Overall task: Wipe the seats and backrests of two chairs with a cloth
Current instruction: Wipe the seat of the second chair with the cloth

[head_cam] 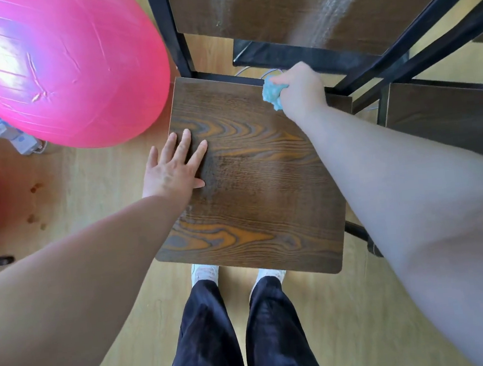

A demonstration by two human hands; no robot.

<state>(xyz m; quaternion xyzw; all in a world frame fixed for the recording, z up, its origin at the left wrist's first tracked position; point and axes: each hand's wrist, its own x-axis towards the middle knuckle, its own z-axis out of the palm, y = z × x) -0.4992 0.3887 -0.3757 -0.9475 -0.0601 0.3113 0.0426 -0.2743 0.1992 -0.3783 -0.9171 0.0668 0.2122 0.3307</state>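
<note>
- While my right hand (299, 88) grips the blue cloth (270, 96) bunched tight at the far right corner of the seat (249, 182), only a small wad meets the wood, so I may leave streaks or miss patches.
- That corner sits close to the black frame (311, 58); my knuckles could knock the metal.
- My left hand (174, 168) lies flat on the seat's left edge, fingers straight, holding nothing; it covers wood I could skip.
- A pale streak marks the backrest (276, 8); it probably needs wiping.
- The pink exercise ball (55, 68) is just beside the chair; a shove could bump it.
</note>
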